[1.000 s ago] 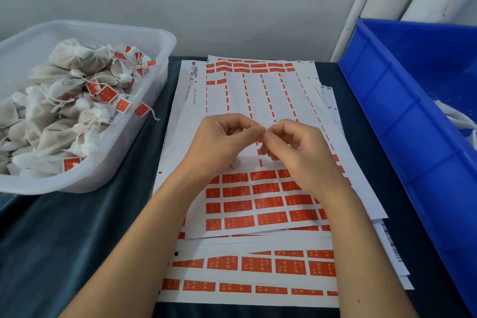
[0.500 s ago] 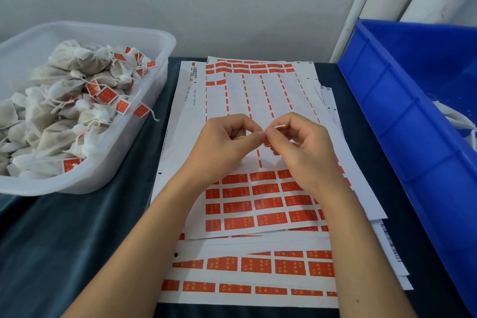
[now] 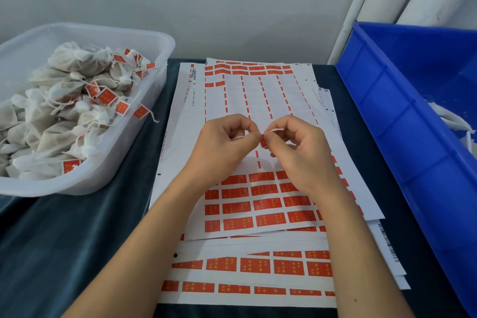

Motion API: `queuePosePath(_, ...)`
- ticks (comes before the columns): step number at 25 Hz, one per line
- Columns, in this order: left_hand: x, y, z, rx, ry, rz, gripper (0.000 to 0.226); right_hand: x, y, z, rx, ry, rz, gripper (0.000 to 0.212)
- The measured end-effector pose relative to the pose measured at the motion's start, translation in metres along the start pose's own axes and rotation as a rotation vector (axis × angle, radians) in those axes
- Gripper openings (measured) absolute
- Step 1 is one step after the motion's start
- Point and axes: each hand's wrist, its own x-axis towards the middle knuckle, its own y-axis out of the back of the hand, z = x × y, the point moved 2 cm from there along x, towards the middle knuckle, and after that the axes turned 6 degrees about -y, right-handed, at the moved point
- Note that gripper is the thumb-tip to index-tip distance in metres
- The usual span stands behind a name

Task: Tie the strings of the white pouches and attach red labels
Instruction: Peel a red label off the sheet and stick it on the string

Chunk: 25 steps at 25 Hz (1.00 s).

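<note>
Both hands meet above the middle of the top label sheet (image 3: 258,100), fingertip to fingertip. The right hand (image 3: 299,155) pinches a small red label (image 3: 263,141) between thumb and forefinger, and a short white string (image 3: 275,130) shows just above that pinch. The left hand (image 3: 224,147) has its grip pressed together at the same spot, on the label's left edge or the string; which one, I cannot tell. The pouch this string belongs to is not visible, so it may be hidden behind the hands.

The label looks thin, nearly weightless and sticky on one face, so it is likely to curl or cling to skin. It is best held by its very edges, with the adhesive kept off the fingertips until the string lies across it. The string is soft and limp with no stiffness to push; it probably has to be held taut from both sides while the label folds around it.

Finished white pouches (image 3: 59,116), soft fabric bags already tagged in red, fill the translucent bin (image 3: 165,44) on the left of the table (image 3: 77,235). They should squash easily and are probably best lifted by the gathered neck. More sheets of unpeeled labels (image 3: 258,264) lie nearer the person. A blue crate (image 3: 387,116) stands at the right.
</note>
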Motion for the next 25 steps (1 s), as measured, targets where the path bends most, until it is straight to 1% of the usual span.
queuePosePath(3,-0.001,0.0,0.0,-0.002,-0.004,-0.026,0.018,0.0,-0.001,0.0,-0.004,0.011,-0.004,0.008)
queuePosePath(9,-0.002,-0.001,-0.003,-0.025,-0.015,-0.028,0.018,0.0,-0.003,0.003,0.047,-0.014,-0.008,0.005)
queuePosePath(12,-0.007,-0.004,-0.002,-0.005,-0.038,-0.028,0.013,-0.002,-0.005,0.004,0.03,-0.01,0.017,0.009)
queuePosePath(15,-0.01,-0.001,-0.004,0.054,-0.041,0.004,0.003,-0.001,-0.007,0.006,0.052,-0.043,0.082,0.007)
queuePosePath(18,-0.013,0.009,-0.004,0.173,-0.02,0.036,0.006,0.0,-0.008,0.005,0.083,-0.06,0.122,0.002)
queuePosePath(20,-0.015,0.014,-0.005,0.336,-0.016,0.007,0.008,0.001,-0.008,0.005,0.105,-0.061,0.138,0.002)
queuePosePath(22,-0.023,0.018,-0.006,0.466,-0.029,-0.008,0.014,0.001,-0.009,0.005,0.112,-0.066,0.141,0.003)
queuePosePath(25,-0.034,0.031,0.0,0.536,-0.064,0.048,0.015,0.0,-0.013,0.005,0.107,-0.058,0.107,0.002)
